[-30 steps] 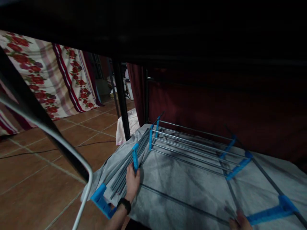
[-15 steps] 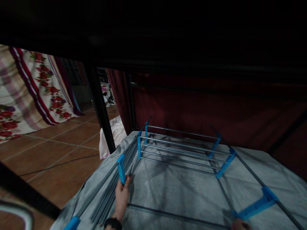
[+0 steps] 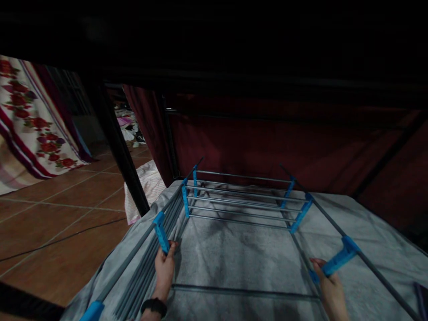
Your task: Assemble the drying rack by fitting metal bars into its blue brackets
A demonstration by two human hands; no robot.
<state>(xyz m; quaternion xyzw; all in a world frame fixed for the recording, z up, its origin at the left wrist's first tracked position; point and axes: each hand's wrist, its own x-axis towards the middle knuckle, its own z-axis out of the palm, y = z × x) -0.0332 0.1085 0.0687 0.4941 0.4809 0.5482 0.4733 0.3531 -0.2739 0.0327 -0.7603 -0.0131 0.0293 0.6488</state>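
A partly built rack of grey metal tubes [image 3: 247, 293] and blue plastic brackets lies on a bed sheet. My left hand [image 3: 164, 269], with a black band at the wrist, pinches the lower end of the left blue bracket [image 3: 161, 232], which sits on a long side tube. On the other side, my right hand [image 3: 329, 285] holds the inner end of the right blue bracket [image 3: 341, 258], fitted on the right side tube [image 3: 381, 281]. Farther back, several crossbars [image 3: 247, 200] span between pairs of blue brackets. Loose grey tubes [image 3: 143, 276] lie bundled beside my left hand.
The grey sheet [image 3: 227, 249] covers the bed inside a dark metal frame with a post [image 3: 122, 147] at left. A maroon curtain [image 3: 250, 147] hangs behind. Tiled floor [image 3: 67, 214], a dark cable [image 3: 83, 231] and a flowered cloth [image 3: 43, 129] are at left.
My view has shifted, and the rack now appears slightly farther left. My right hand has come fully into view on the right bracket. The left hand keeps its hold on the left bracket.
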